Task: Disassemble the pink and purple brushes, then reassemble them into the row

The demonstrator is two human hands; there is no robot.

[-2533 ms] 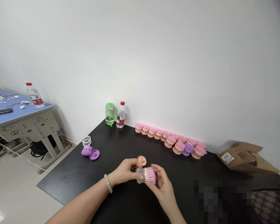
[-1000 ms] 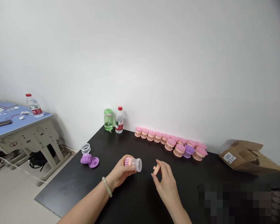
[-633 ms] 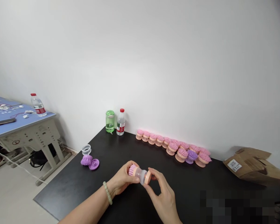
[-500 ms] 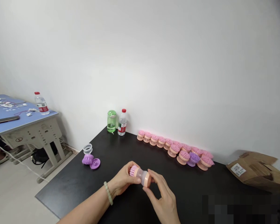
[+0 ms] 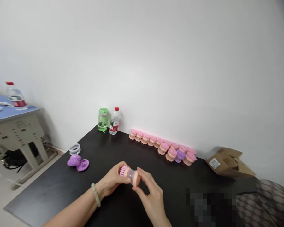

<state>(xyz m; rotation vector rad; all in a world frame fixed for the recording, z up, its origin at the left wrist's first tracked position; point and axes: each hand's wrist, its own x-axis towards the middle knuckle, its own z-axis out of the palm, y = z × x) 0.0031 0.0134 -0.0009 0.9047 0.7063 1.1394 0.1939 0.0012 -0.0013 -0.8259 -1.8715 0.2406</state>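
At 5 o'clock a pixelated patch (image 5: pixel 209 206) blurs whatever lies there, at 9 o'clock the frame's edge cuts off the blue-topped bench (image 5: pixel 4 116), the right hand's fingers (image 5: pixel 146 183) hide part of the clear brush body (image 5: pixel 132 175), and the label (image 5: pixel 214 163) on the cardboard carton (image 5: pixel 229 168) at 3 o'clock is too small to read.

Left hand (image 5: pixel 112 179), pale bead bracelet (image 5: pixel 96 194) on the wrist, closed around the bristle end of a small brush (image 5: pixel 130 174): pink bristles, clear body, peach end. Right hand (image 5: pixel 151 198) at that peach end, thumb and fingers pinching it. Left of the hands on the black counter (image 5: pixel 38 201), a purple brush head (image 5: pixel 74 160) touching a purple disc (image 5: pixel 82 165), a clear ring (image 5: pixel 74 149) just behind. Upper middle, a green bottle (image 5: pixel 103 119) and a water bottle (image 5: pixel 114 121) by the wall (image 5: pixel 180 63). To their right, a row of pink brushes (image 5: pixel 161 146) around one purple brush (image 5: pixel 180 154); farther right, a cardboard box (image 5: pixel 229 164).
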